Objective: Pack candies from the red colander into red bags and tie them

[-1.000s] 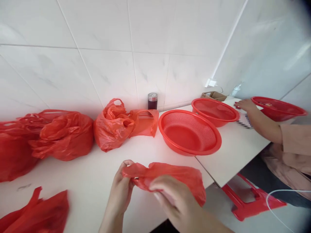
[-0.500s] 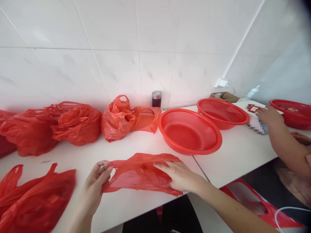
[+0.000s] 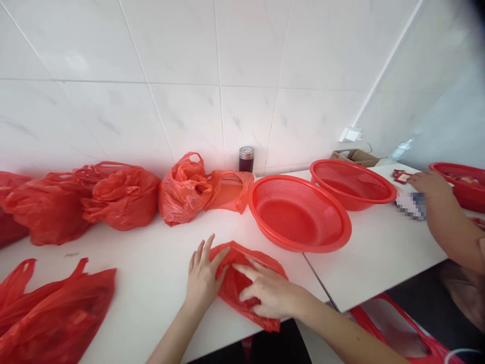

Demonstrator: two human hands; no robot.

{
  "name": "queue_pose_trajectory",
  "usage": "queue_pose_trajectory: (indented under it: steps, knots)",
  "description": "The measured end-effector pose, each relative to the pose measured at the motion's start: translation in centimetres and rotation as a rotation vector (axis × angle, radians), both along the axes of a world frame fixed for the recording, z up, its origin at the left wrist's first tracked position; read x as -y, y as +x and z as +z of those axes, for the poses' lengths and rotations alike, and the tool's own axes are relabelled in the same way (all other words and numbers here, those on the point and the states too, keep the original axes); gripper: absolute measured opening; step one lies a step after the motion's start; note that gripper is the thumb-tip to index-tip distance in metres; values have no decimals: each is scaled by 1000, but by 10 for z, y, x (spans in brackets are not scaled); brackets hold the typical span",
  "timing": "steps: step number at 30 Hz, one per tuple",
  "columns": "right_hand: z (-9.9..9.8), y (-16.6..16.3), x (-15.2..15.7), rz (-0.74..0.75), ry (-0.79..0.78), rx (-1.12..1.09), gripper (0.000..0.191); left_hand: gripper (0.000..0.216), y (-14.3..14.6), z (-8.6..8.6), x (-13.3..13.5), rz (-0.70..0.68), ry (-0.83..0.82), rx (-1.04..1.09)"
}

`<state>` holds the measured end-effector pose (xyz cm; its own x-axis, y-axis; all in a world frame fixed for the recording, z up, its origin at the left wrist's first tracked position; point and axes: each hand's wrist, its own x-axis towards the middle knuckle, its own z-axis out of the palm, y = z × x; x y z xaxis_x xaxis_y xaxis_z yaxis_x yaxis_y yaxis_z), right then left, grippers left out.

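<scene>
Apparently, the right hand (image 3: 271, 292) reaches inside a red bag (image 3: 232, 289).

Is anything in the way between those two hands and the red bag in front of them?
Nothing visible is. The right hand has its fingers spread in the opening of the red bag, and the left hand is at its left edge. The nearest basket stands beyond the bag.

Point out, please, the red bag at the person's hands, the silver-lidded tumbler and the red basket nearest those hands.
Red bag (image 3: 232, 287): head view, inside its open mouth.
Silver-lidded tumbler (image 3: 246, 164): head view, dark body.
Nearest red basket (image 3: 291, 220): head view, bare bottom.
</scene>
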<state>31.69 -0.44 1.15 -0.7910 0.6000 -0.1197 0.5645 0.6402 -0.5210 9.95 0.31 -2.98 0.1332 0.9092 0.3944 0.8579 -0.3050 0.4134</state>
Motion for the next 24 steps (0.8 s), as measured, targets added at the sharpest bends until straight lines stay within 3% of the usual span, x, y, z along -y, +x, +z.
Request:
queue_pose_trajectory:
  steps: [2, 6, 8, 12, 14, 19, 24]
  knots:
    - [0, 4, 2, 32, -31, 5, 27, 55, -14, -2, -15, 22, -151, 235]
    - [-1, 17, -1, 56, -36, -20, 28, 44, -43, 13, -31, 142, -332, 640]
    - [-3, 25, -4, 34, -21, -47, 29, 40, -55, 20, -29, 150, -429, 767]
    - [-7, 32, -7, -117, -5, -95, 37, 52, -64, 20, -10, 133, -873, 1512]
    - [-8, 31, -7, -177, -8, -120, 38, 60, -64, 16, 0, 193, -947, 1768]
    - [-8, 25, -15, -312, -17, -158, 22, 48, -69, 10, 14, 353, -862, 1919]
    - [0, 29, -1, -327, -38, -339, 30, 47, -76, 11, 18, 365, -799, 1786]
